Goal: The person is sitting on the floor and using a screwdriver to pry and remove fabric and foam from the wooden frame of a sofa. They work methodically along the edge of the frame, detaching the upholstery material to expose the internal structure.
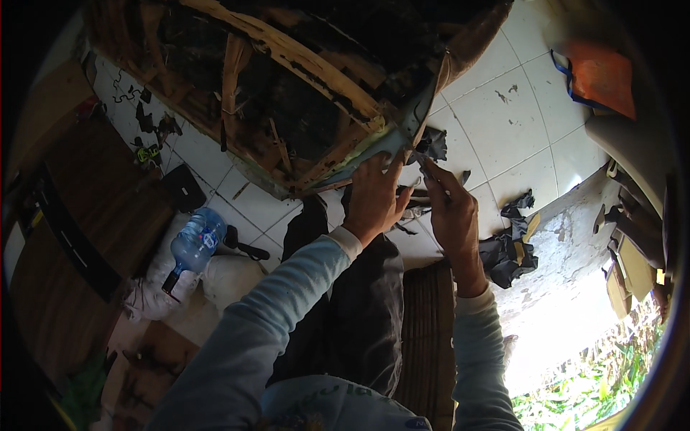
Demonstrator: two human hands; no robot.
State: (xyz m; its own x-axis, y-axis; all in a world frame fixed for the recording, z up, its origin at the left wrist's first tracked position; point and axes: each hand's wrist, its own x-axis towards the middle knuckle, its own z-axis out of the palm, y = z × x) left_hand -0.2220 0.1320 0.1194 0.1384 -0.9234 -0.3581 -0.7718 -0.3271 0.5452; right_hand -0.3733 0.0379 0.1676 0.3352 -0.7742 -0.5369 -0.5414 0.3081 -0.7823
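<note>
An upturned furniture frame (287, 57) of worn wood, with dark covering inside, leans over my lap. At its near right corner, a brown cover edge (449, 68) and a grey-blue lining (377, 147) meet. My left hand (374, 195) lies on the lining by that corner, fingers spread and thumb stretched out. Just right of it, my right hand (454, 208) is closed around a slim tool (419, 156), its grey tip against the cover edge. The fist hides most of the tool, so its kind does not show.
Black torn scraps (507, 251) lie on the tiled floor (517, 108) at right. On the left are a blue plastic bottle (195, 241), white sacks (233, 280), a black box-like piece (183, 188) and a brown wooden panel (79, 237). An orange bag (600, 79) lies far right.
</note>
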